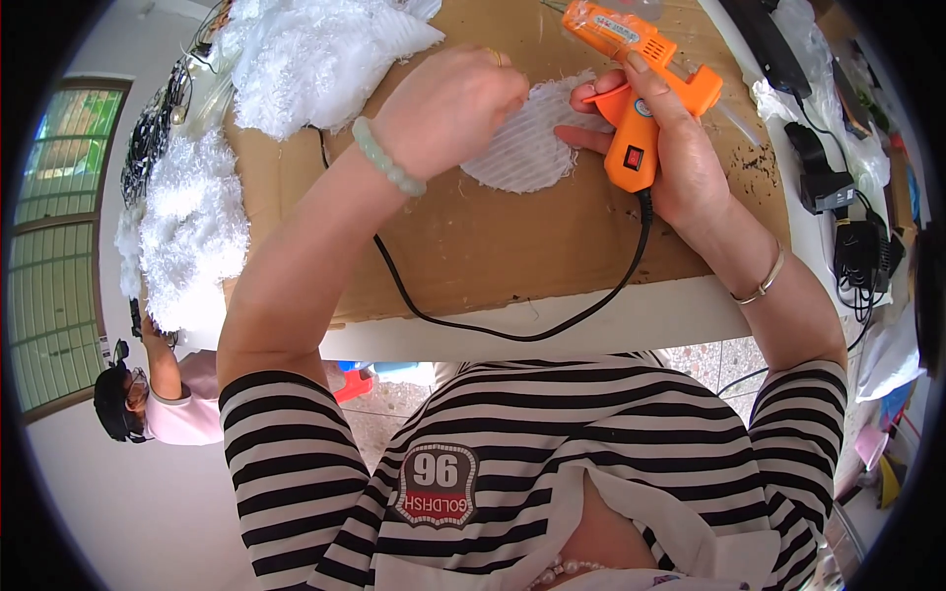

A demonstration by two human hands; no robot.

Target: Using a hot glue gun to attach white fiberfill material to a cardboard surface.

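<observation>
An orange hot glue gun (631, 145) is gripped in my right hand (685, 163), its nozzle pointing to the far left and its black cord trailing from the handle's lower end. Under the gun lies a white ribbed piece of fabric-like material (522, 153) with frayed edges, flat on brown cardboard (473, 261). Some fingers of my right hand reach over its right edge. My left hand (448, 108) is closed above the piece's left side, fingers curled inward. Whatever those fingers hold, if anything, is hidden behind the hand.
Shiny white tinsel-like material (305, 64) is heaped at the far left, with another pile (187, 227) nearer. The black cord (532, 338) loops across the cardboard. Black adapters and cables (862, 251) line the right edge. Another person (177, 399) works at the left.
</observation>
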